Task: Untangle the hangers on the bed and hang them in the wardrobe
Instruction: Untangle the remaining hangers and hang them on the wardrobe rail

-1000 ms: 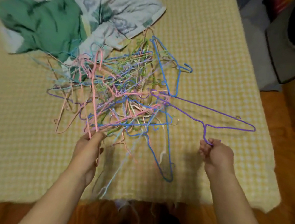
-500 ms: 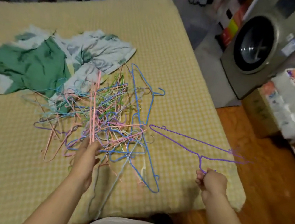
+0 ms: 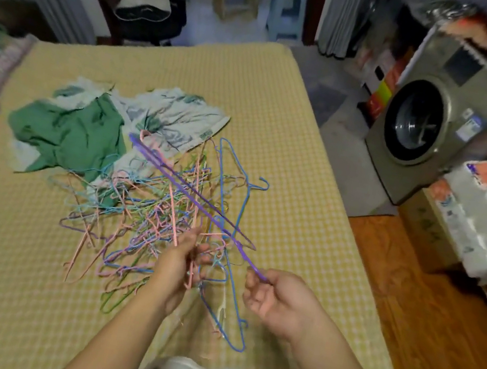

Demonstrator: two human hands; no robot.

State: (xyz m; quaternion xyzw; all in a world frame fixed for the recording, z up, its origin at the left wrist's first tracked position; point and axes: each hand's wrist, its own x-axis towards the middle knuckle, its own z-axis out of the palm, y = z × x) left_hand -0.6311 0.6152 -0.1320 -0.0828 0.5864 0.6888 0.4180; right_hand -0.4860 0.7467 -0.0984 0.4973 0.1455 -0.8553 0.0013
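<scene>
While my right hand [image 3: 275, 300] pinches the purple hanger [image 3: 191, 198] above the tangled pile [image 3: 145, 216] on the bed [image 3: 283, 100], my left hand [image 3: 179, 265], clamping a pink hanger [image 3: 172, 214], risks snagging the pile.

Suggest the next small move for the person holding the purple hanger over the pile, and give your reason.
Probably pass the purple hanger into the left hand, beside the pink hanger it already grips. The right hand holds the purple one raised over the tangled pile, seemingly free, and would then be free to pull another.
</scene>
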